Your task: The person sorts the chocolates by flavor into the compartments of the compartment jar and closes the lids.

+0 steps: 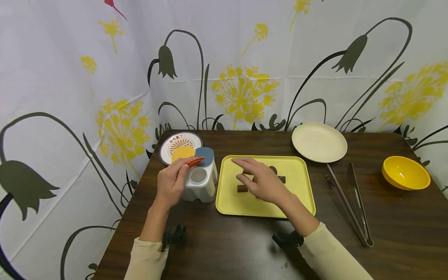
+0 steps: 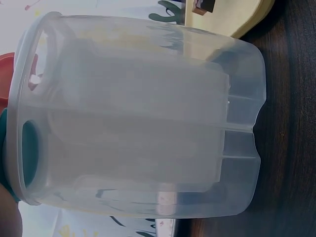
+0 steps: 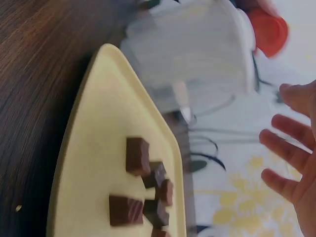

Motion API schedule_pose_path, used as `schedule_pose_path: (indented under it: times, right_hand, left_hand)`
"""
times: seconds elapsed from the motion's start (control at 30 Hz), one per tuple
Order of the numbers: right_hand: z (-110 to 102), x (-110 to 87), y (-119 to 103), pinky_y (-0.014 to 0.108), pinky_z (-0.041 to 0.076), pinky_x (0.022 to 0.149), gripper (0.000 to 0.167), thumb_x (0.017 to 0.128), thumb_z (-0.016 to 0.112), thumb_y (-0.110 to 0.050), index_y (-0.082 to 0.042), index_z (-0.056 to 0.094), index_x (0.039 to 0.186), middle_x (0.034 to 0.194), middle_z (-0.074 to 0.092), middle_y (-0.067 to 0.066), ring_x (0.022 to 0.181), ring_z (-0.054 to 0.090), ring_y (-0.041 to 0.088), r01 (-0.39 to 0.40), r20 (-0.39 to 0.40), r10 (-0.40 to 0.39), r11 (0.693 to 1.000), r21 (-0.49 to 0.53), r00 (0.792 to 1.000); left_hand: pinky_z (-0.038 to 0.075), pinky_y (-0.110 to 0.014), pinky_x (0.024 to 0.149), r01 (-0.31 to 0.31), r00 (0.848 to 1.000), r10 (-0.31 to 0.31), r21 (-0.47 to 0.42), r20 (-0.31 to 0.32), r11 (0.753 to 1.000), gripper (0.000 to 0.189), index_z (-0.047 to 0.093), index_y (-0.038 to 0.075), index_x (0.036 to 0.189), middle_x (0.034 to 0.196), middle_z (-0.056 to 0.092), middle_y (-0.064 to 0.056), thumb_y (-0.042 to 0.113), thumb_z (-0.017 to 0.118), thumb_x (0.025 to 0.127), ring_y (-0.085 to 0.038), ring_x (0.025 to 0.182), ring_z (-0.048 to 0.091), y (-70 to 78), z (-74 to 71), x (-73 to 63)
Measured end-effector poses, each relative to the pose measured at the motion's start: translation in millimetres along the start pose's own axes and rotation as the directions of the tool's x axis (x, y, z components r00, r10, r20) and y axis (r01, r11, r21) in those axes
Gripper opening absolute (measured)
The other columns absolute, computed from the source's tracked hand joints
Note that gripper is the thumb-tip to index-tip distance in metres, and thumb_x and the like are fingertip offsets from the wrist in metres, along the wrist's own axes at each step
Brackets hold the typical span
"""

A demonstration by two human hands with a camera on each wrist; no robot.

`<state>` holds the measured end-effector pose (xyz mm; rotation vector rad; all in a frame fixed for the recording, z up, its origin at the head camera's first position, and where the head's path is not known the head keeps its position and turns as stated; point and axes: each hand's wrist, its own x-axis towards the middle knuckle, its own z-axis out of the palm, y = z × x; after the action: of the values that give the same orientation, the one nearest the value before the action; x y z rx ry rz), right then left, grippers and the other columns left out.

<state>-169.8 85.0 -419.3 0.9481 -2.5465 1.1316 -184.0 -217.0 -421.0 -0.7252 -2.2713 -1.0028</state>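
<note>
My left hand [image 1: 170,182] pinches an orange-red lid [image 1: 195,161] between thumb and fingers, tilted over a translucent plastic storage container [image 1: 207,188]. Beneath the lid, a round opening [image 1: 198,175] shows in the container's top. Yellow [image 1: 183,153] and blue [image 1: 205,154] lids cover its far openings, and a teal lid [image 2: 29,153] appears at its top in the left wrist view. With fingers spread and holding nothing, my right hand [image 1: 263,181] hovers above a yellow tray [image 1: 297,202]. Several chocolate pieces [image 3: 137,156] lie on the tray, partly hidden by this hand in the head view.
Behind the container lies a patterned plate [image 1: 165,149]. A cream plate [image 1: 319,142] sits at the back right. Metal tongs [image 1: 360,217] rest right of the tray, and a yellow bowl [image 1: 406,173] stands farther right. A floral curtain [image 1: 241,58] hangs behind the table.
</note>
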Motion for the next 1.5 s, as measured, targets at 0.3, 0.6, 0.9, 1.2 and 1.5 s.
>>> schedule_pose_path:
  times: [0.3,0.6,0.9,1.2,1.5]
  right_hand:
    - [-30.6,-66.5,31.5,0.05,0.048,0.087,0.036,0.096,0.064,-0.022,-0.01,0.064,0.13,0.127,0.063,0.009,0.113,0.061,0.029,-0.311,-0.251,0.296,0.95,-0.018,0.922]
    - [-62.9,-131.9,52.0,0.059,0.042,0.087,0.036,0.092,0.067,-0.015,-0.005,0.065,0.127,0.126,0.062,0.018,0.112,0.058,0.043,-0.549,-0.469,0.445,0.828,-0.109,0.763]
    - [-84.9,-169.8,72.1,0.068,0.025,0.101,0.06,0.093,0.063,-0.023,-0.005,0.043,0.147,0.144,0.042,0.028,0.128,0.038,0.052,-0.844,-0.556,0.691,0.536,-0.035,0.462]
    - [-83.7,-183.2,83.8,0.073,0.029,0.094,0.085,0.093,0.061,-0.039,0.0,0.018,0.155,0.148,0.027,0.036,0.131,0.03,0.055,-0.924,-0.418,0.836,0.381,-0.022,0.355]
    - [-81.8,-185.7,86.8,0.071,0.03,0.095,0.083,0.093,0.061,-0.036,0.004,0.018,0.153,0.139,0.034,0.041,0.121,0.037,0.059,-0.926,-0.403,0.841,0.375,-0.044,0.36]
  left_hand:
    - [0.044,-0.028,0.064,-0.005,1.0,0.004,-0.01,-0.01,1.0,0.029,0.071,0.014,0.116,0.098,0.071,0.002,0.021,0.049,0.1,-0.013,0.075,0.06,-0.7,1.1,-0.6]
    - [0.044,-0.028,0.064,0.001,1.0,-0.001,-0.001,-0.021,1.0,0.029,0.072,0.012,0.115,0.097,0.071,0.0,0.021,0.049,0.1,-0.013,0.075,0.058,-1.0,0.2,-0.8]
    - [0.043,-0.028,0.064,0.002,1.0,-0.002,-0.002,-0.019,1.0,0.029,0.072,0.013,0.116,0.098,0.071,0.001,0.022,0.049,0.1,-0.013,0.075,0.058,-0.6,0.8,-0.5]
    - [0.042,-0.027,0.062,0.005,1.0,-0.005,-0.006,-0.021,1.0,0.029,0.072,0.013,0.116,0.097,0.071,0.001,0.022,0.05,0.099,-0.013,0.074,0.057,-0.5,1.1,-1.3]
    - [0.042,-0.029,0.063,0.004,1.0,-0.004,-0.002,-0.023,1.0,0.028,0.072,0.014,0.116,0.097,0.071,0.001,0.022,0.05,0.099,-0.013,0.075,0.058,-0.3,0.7,-0.1]
